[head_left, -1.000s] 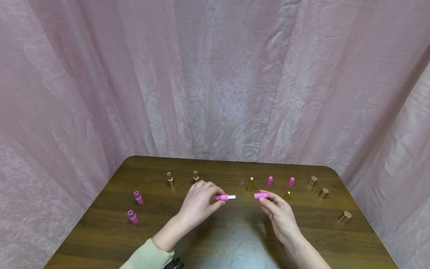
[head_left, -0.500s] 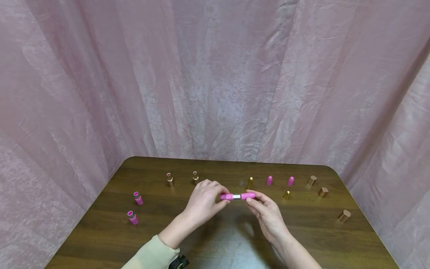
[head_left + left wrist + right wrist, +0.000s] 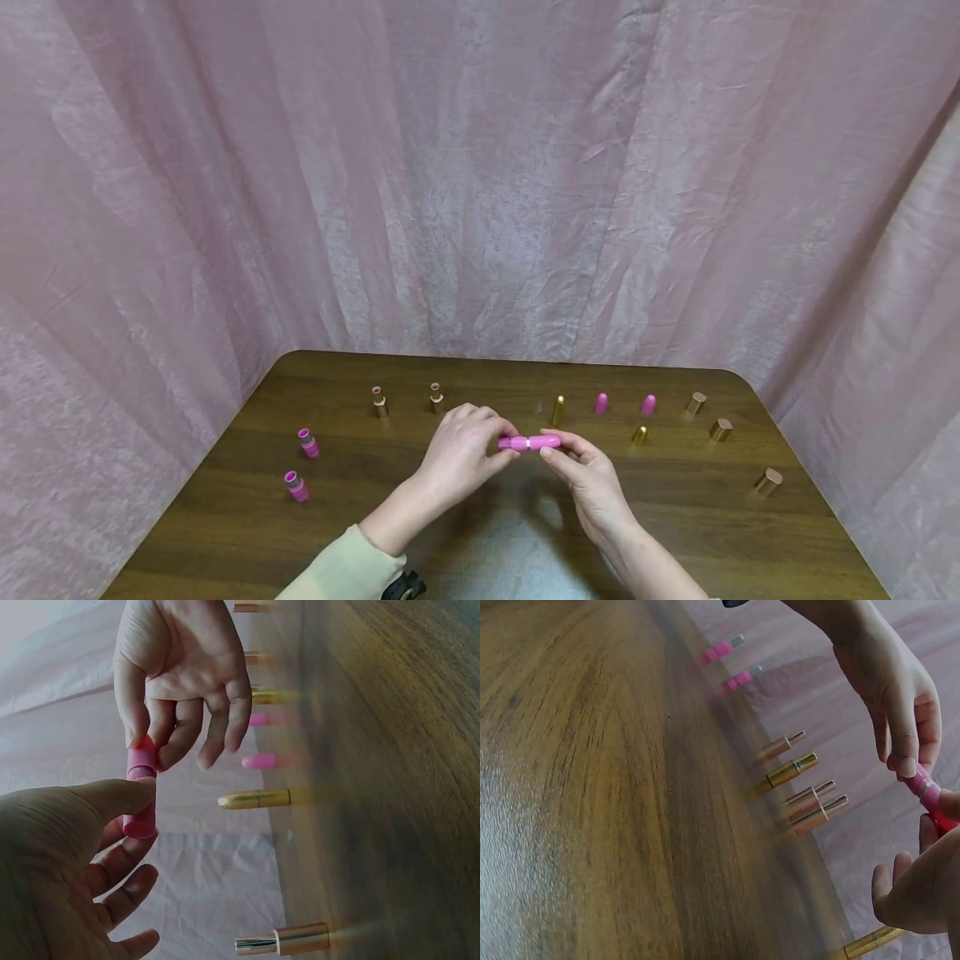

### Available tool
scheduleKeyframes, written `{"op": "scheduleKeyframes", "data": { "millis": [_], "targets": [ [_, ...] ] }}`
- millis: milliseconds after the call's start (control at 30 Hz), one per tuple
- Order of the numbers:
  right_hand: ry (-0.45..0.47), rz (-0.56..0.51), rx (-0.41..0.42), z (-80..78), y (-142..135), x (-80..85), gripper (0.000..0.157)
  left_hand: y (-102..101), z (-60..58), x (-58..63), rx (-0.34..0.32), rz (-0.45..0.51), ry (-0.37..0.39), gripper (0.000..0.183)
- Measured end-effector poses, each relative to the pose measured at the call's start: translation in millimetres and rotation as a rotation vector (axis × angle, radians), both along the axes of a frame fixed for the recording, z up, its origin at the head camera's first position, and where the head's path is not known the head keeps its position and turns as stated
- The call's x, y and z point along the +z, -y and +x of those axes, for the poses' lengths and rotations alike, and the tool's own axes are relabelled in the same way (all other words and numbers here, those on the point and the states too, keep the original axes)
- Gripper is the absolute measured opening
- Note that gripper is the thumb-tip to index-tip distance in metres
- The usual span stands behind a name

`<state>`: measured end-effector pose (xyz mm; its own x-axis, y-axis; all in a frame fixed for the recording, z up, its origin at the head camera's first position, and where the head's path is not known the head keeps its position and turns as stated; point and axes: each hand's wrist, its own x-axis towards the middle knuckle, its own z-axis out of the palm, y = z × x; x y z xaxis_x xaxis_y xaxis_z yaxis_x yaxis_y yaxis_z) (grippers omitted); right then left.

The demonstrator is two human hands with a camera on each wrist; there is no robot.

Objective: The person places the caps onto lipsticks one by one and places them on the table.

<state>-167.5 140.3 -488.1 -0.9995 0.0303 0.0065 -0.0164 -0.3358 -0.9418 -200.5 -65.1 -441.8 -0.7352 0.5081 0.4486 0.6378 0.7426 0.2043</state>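
Left wrist view: pink tube partly covered by the thumb of the left hand, pink caps blurred at their feet; head view: pale sleeve and black object at the wrist cut off by the near edge

My left hand and right hand face each other, fingertips near but apart — each pinches with thumb and finger, remaining fingers loosely bent. My left forearm and right forearm slant inward.
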Motion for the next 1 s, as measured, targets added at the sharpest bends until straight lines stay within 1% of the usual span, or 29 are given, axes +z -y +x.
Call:
{"op": "scheduleKeyframes", "data": {
  "millis": [200, 433, 667, 833, 1000],
  "targets": [
    [0.007, 0.018, -0.003, -1.0, 1.2, -3.3, 0.035, -1.2, -0.4, 0.1, -0.009, 0.003, -0.01, 0.019],
    [0.023, 0.024, -0.002, -1.1, 2.0, -5.7, 0.031, -1.7, -0.6, 1.6, -0.018, -0.015, -0.014, 0.018],
    [0.008, 0.029, -0.006, 0.7, 3.4, -4.7, 0.028, -2.7, -0.6, 3.4, -0.035, -0.039, -0.042, 0.018],
    [-0.006, 0.068, -0.017, 2.8, 4.5, -4.1, 0.03, -3.6, 0.3, 3.1, -0.055, -0.042, -0.043, 0.017],
    [-0.006, 0.112, -0.018, 3.6, 4.8, -6.9, 0.032, -5.1, 0.4, 0.7, -0.073, -0.048, -0.044, 0.017]
  ]
}}
